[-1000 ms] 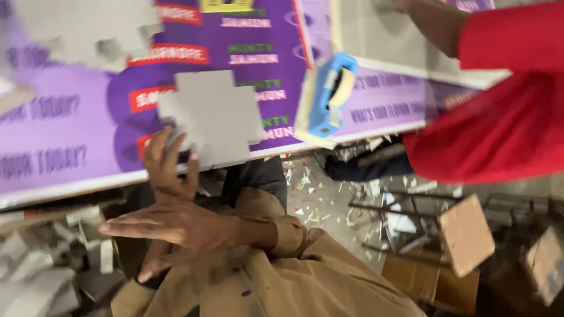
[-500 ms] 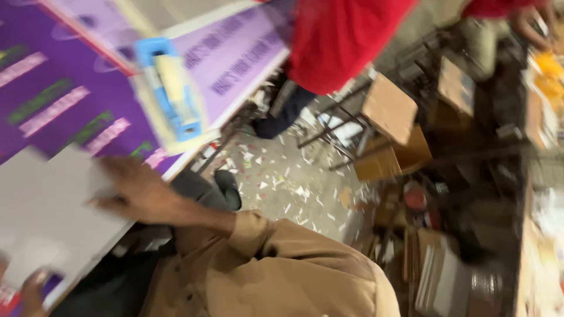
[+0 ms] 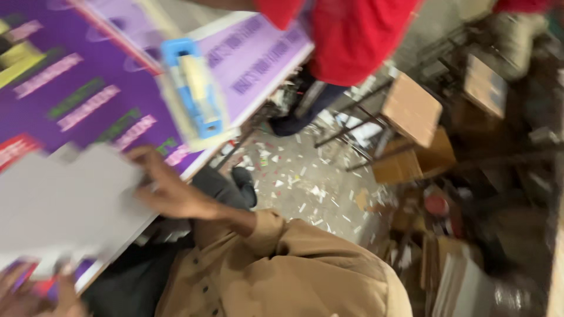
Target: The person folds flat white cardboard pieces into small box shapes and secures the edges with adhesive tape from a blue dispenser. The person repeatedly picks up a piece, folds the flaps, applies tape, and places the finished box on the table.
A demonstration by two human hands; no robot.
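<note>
A flat grey cardboard sheet (image 3: pixel 64 205) lies over the near edge of a table with a purple printed cover (image 3: pixel 70 76). My right hand (image 3: pixel 170 194), coming out of a tan sleeve, grips the sheet's right edge. My left hand (image 3: pixel 29 293) is blurred at the bottom left, with its fingers at the sheet's lower edge. A blue and yellow tool (image 3: pixel 194 88) rests on a pale block on the table, just above my right hand.
A person in a red top (image 3: pixel 352 35) stands at the table's far end. Brown-topped stools on metal frames (image 3: pixel 411 108) and cardboard boxes (image 3: pixel 411 164) crowd the right side. Paper scraps litter the speckled floor (image 3: pixel 294 182).
The view has swung right and down, away from the table toward the floor and stools. The grey sheet has come lower and closer, now at the table's near edge, with both hands still at it.
</note>
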